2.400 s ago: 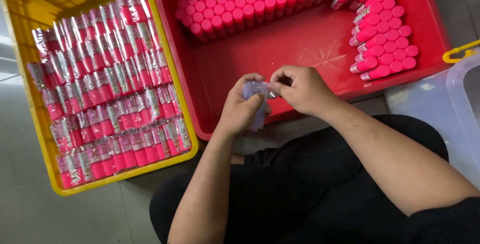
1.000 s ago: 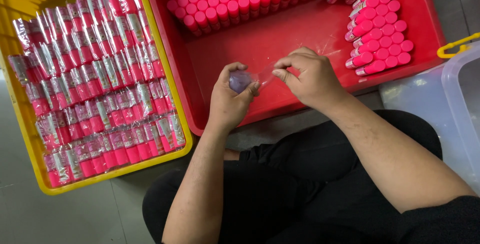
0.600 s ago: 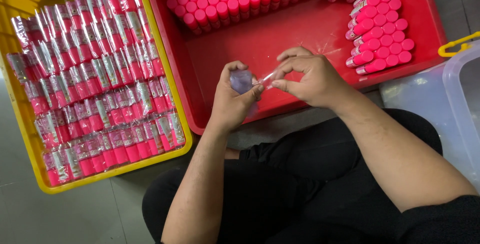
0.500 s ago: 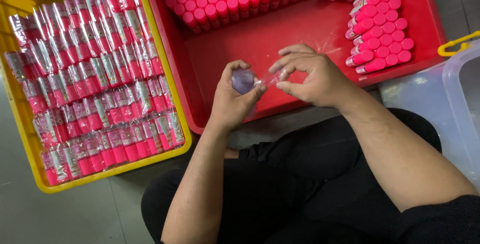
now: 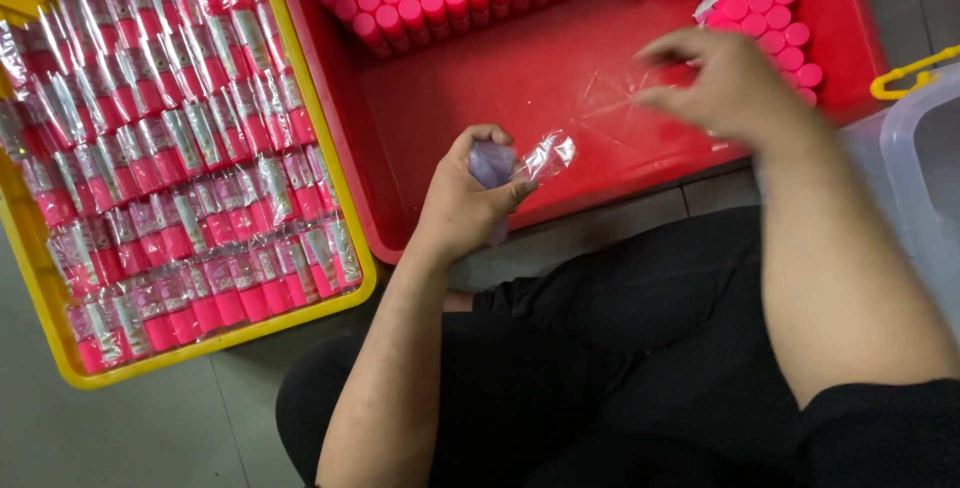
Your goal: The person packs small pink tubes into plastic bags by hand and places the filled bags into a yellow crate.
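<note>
My left hand [image 5: 462, 210] is closed around a small tube with a pale lilac cap [image 5: 491, 162], a crinkled clear plastic sleeve [image 5: 545, 157] sticking out just beside my fingertips, all held over the near edge of the red plastic crate [image 5: 480, 98]. My right hand [image 5: 722, 83], blurred, hovers with fingers loosely spread and holding nothing, well apart from the left and just beside the stacked pink-capped tubes [image 5: 775, 23] in the crate's far right corner. Left of my left hand, the yellow plastic crate [image 5: 210, 343] holds rows of pink tubes wrapped in clear film [image 5: 170, 168].
</note>
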